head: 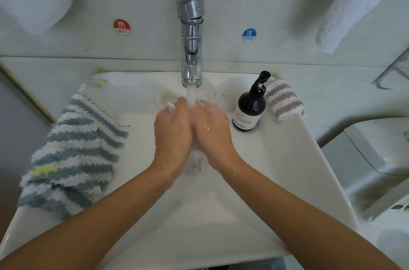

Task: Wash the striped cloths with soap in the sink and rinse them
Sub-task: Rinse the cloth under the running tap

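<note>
Single head-worn view. We look forward and steeply down from above the front rim of the sink (298, 159), facing the tiled wall behind it, so that the faucet (191, 48) stands near the upper centre of the frame and its spout points toward us. The camera sits close: our two forearms enter from the bottom corners and converge on the left hand (173, 128) and the right hand (211, 128) just below the centre. The wide-angle lens bows the wall joint and the sink edges outward toward the margins. There is only this one view, so nothing is shared with a second camera; the basin fills most of the lower field.
</note>
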Demonstrator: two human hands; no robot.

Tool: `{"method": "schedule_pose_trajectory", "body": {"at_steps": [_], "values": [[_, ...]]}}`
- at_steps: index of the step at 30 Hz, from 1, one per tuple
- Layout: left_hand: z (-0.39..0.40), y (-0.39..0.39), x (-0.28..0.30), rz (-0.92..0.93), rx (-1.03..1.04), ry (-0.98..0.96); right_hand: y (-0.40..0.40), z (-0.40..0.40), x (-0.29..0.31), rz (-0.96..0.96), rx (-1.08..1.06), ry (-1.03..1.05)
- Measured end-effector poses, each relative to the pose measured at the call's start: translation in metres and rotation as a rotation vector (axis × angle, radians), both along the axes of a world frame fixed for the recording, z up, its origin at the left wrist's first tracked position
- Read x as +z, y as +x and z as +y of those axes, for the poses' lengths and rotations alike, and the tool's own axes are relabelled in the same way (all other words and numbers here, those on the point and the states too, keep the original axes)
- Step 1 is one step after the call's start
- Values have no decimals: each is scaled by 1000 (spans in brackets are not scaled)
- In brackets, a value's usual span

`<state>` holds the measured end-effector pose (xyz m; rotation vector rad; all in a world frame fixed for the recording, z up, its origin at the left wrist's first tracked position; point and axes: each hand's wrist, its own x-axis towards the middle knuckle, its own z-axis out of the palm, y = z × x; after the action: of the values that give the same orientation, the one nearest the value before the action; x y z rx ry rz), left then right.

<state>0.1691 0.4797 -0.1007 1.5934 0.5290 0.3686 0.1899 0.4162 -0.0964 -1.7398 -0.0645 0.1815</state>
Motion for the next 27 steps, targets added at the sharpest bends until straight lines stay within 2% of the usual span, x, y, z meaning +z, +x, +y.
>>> {"method": "schedule_pose_trajectory", "body": {"at_steps": [4, 8, 13, 18, 22, 25, 27], "values": [[-2, -1, 8, -25, -3, -7, 0, 2, 6, 24, -30, 34], [-5, -7, 9, -170, -68, 19, 0, -4, 7, -53, -95, 104], [-4, -5, 4, -160, -122, -4, 2, -10, 6, 3, -221, 266], [-7, -8, 1, -190, -35, 69, 0, -10, 3, 5, -179, 300], [-9, -9, 2, -244, -5, 57, -1, -8, 5, -110, -162, 270], [-11, -10, -1, -236, -40, 92, 0, -7, 6, -138, -201, 266], [-14, -13, -3, -219, -133, 95, 2, -8, 5, -129, -249, 262]]}}
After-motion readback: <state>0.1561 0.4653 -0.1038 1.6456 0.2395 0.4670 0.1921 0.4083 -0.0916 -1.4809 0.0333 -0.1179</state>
